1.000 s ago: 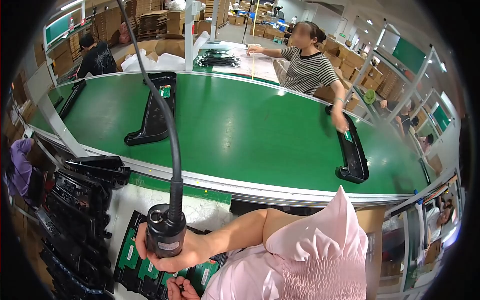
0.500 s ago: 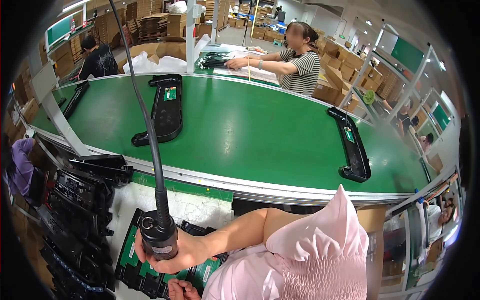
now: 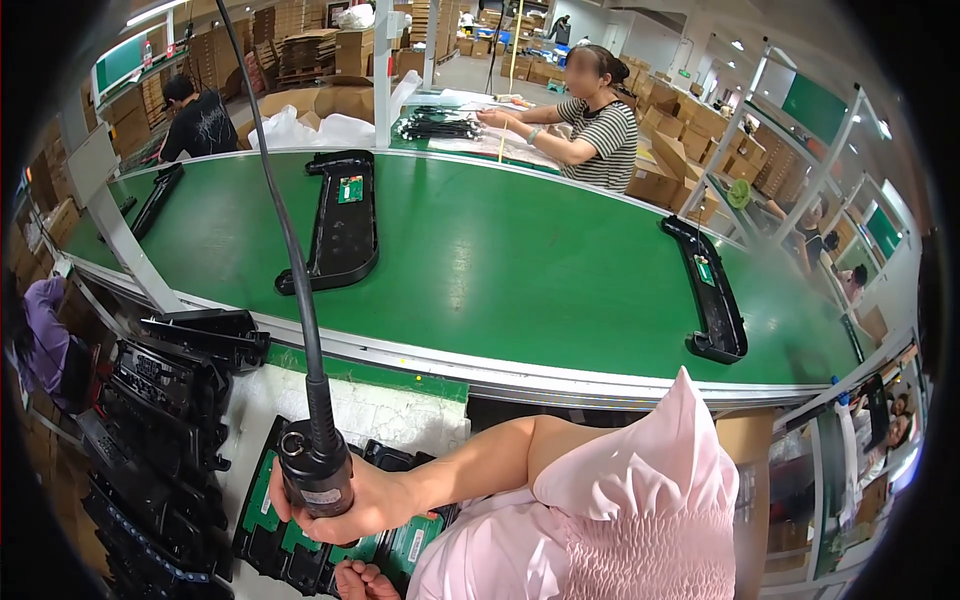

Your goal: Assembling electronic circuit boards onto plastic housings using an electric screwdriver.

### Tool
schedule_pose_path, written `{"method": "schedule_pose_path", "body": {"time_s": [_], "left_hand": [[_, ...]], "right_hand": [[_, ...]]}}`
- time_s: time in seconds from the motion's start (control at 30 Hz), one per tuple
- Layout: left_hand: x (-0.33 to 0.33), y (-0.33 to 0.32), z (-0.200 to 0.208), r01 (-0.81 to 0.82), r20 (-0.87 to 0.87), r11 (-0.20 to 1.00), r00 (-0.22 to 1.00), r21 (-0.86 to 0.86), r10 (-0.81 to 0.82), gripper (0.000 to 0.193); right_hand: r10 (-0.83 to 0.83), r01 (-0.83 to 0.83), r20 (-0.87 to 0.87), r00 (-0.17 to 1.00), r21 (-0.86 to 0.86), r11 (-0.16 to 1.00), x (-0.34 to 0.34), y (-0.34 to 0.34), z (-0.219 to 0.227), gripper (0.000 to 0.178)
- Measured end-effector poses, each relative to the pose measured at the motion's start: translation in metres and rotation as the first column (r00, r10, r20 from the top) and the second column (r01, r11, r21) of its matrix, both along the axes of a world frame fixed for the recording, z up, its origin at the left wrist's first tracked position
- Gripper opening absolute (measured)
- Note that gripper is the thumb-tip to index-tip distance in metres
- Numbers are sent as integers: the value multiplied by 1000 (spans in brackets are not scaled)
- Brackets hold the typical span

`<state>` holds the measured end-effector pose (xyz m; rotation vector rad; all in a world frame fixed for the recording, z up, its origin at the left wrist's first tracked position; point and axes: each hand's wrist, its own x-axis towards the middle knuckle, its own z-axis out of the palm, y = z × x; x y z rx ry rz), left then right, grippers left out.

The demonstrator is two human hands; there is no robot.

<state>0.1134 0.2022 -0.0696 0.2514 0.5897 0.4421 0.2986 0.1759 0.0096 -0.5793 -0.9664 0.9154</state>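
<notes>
My right hand (image 3: 372, 503) is wrapped around the body of a black corded electric screwdriver (image 3: 316, 470), held upright with its thick cable running up and left. Its tip is hidden below my hand. Beneath it lie black plastic housings (image 3: 272, 545) with green circuit boards (image 3: 258, 492) fitted in them. At the lower edge, beside these boards, my left hand (image 3: 362, 580) shows only curled fingers, pressed together. Whatever they may hold is out of sight. The housings rest on a white padded work surface (image 3: 385, 405).
A green conveyor belt (image 3: 470, 270) crosses ahead, carrying black curved housings (image 3: 345, 225) with small boards, one at right (image 3: 710, 290). Stacked black housings (image 3: 150, 430) crowd my left. Across the belt, a person in a striped shirt (image 3: 608, 145) handles black cables (image 3: 440, 124).
The housings on the belt have shifted slightly to the right. Across the belt, the person's hands have drawn back from the cable pile. Both my hands stay nearly in place.
</notes>
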Motion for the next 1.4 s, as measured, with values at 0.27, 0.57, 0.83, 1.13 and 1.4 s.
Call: {"method": "schedule_pose_path", "body": {"time_s": [0.27, 0.57, 0.83, 1.13, 1.4], "left_hand": [[12, -2, -8, 119, 160, 955, 984, -272, -78, 19], [18, -23, -22, 82, 207, 994, 976, -69, -66, 14], [24, -34, 7, 162, 184, 978, 974, -135, -136, 13], [22, -27, -10, 101, 237, 978, 970, -180, -56, 12], [17, -19, -16, 27, 246, 986, 969, -164, 14, 12]], "right_hand": [[14, -14, -6, 1000, -51, 999, 6, 5, 3, 26], [121, -120, 0, 993, -65, 991, -14, 26, -16, 23], [362, -375, 219, 906, 21, 927, -13, 36, -9, 38], [378, -376, 206, 903, -47, 925, -25, 49, -34, 36], [348, -332, 265, 899, -105, 937, -43, 57, -35, 34]]}}
